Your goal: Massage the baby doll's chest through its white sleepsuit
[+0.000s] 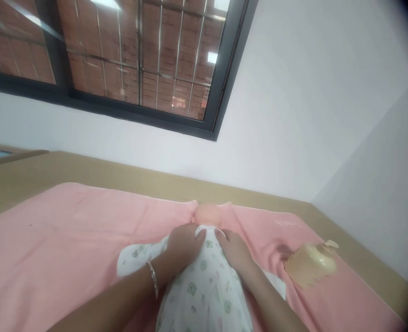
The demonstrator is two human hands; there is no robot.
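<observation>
A white baby gown (pixel 207 286) with small green and grey prints lies lengthwise in front of me, its sleeves spread to both sides. Beyond its neckline shows a round, skin-coloured head (pixel 207 213), apparently a doll's; the rest of the body is hidden. My left hand (pixel 186 242), below a bracelet (pixel 153 279), grips the left side of the neckline with its thumb on top. On the opposite side, my right hand (pixel 236 249) holds the neckline the same way. The fingers under the cloth are mostly hidden.
A pink blanket (pixel 96 221) covers much of the wooden surface (pixel 86 163). To the right lies a yellowish baby bottle (pixel 311 265) on its side. White walls (pixel 294 101) and a dark-framed window (pixel 209 131) with bars stand behind.
</observation>
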